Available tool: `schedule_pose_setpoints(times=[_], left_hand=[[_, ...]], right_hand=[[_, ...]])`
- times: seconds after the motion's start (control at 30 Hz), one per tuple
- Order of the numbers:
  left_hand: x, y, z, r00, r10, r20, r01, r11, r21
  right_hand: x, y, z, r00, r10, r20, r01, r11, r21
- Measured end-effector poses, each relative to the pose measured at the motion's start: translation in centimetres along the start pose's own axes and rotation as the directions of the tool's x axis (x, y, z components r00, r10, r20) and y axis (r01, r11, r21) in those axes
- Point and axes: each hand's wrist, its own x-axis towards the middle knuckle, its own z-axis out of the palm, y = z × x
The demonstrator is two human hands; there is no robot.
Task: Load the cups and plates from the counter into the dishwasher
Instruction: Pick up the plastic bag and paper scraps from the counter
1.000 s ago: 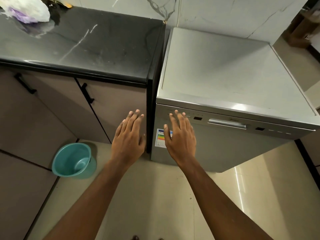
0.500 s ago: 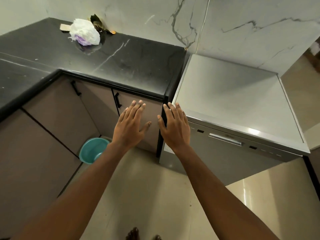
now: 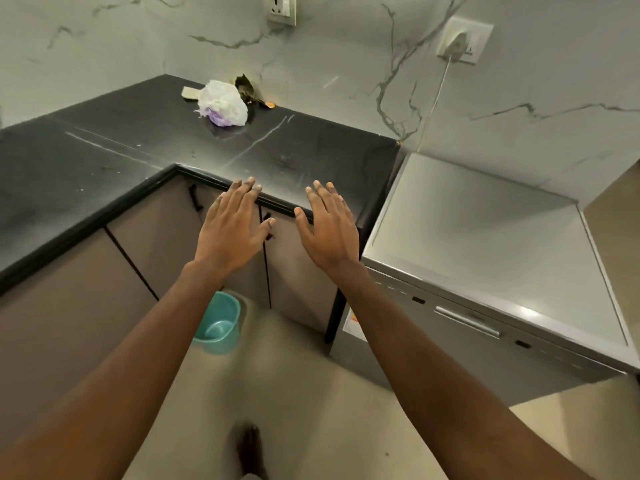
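A silver dishwasher (image 3: 491, 258) stands at the right with its door closed and a bar handle (image 3: 467, 321) on the front. To its left runs an L-shaped black counter (image 3: 145, 161). No cups or plates show on it. My left hand (image 3: 231, 229) and my right hand (image 3: 327, 226) are both stretched out flat, palms down, fingers straight, in front of the counter's edge. Neither hand holds anything.
A crumpled white plastic bag (image 3: 223, 103) and some scraps lie at the counter's back by the marble wall. A teal bucket (image 3: 219, 322) stands on the floor by the cabinet doors. A cord runs from a wall socket (image 3: 462, 41) down behind the dishwasher.
The view has lifted and swung left, away from the dishwasher front toward the counter. Both hands stayed flat and open and now sit before the counter edge instead of the dishwasher panel.
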Motion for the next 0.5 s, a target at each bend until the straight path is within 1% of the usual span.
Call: schedule_pose_setpoints(times=[0.27,0.43,0.5], left_hand=[[6.4,-6.8,-0.8,0.999,-0.024,-0.025,0.024,1.000,-0.004],[12.0,-12.4,-0.7,0.999,0.000,-0.040,0.001,1.000,0.013],[14.3,-14.5,-0.4,1.000,0.012,-0.026,-0.011,1.000,0.022]], right_hand=[[7.3,-2.4,4.2,0.998,-0.061,0.009,0.062,0.998,-0.032],[13.9,-3.5,8.0,0.998,-0.056,0.008,0.056,0.998,-0.030],[16.4,-4.0,9.3,0.999,-0.050,0.002,0.050,0.998,-0.039]])
